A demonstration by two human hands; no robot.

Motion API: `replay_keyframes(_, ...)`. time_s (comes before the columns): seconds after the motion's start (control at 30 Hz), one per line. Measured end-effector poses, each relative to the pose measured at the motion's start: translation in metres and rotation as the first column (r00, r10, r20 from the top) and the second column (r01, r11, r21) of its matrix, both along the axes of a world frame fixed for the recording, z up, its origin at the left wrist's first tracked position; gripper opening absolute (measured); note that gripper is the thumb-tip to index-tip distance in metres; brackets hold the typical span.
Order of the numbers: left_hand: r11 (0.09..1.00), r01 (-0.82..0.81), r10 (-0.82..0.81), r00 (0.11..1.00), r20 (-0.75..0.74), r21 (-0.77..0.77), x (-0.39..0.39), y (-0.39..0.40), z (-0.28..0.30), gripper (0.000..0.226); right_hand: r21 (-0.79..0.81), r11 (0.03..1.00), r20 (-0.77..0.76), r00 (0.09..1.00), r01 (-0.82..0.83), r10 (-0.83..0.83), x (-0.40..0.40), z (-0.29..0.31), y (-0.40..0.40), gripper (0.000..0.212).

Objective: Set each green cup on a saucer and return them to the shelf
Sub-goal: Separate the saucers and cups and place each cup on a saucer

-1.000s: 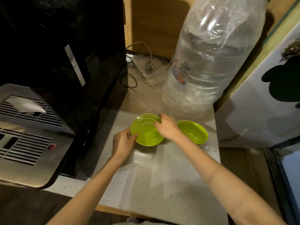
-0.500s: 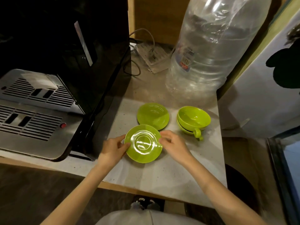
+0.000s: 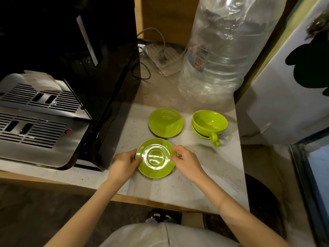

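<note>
A green saucer lies flat on the speckled counter near its front edge. My left hand pinches its left rim and my right hand holds its right rim. Behind it lies a second green saucer. To the right of that one stand two green cups, nested one inside the other, with a handle pointing toward me.
A black and steel coffee machine fills the left side. A large clear water bottle stands at the back right, with a power strip and cables behind. A white cabinet side borders the counter on the right.
The top saucer was lifted off the stack and brought down toward the counter's front; it now rests there between both hands. The view has tilted down, showing the nested cups.
</note>
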State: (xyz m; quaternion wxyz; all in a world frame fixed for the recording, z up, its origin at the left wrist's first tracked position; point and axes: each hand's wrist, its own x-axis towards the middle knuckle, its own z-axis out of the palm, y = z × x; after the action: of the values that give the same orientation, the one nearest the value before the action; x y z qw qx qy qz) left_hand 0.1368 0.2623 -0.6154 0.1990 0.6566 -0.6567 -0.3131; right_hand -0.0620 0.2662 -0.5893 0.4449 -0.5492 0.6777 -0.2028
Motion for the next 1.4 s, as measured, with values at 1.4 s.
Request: replay_keyframes(1.4, 0.884, 0.213, 0.078, 0.810, -0.581, 0.416, -0.164, -0.102, 0.058, 0.035, 0.085, 0.839, 0.205, 0.815, 0.537, -0.542, -0.127, 0.036, -0.067, 0.021)
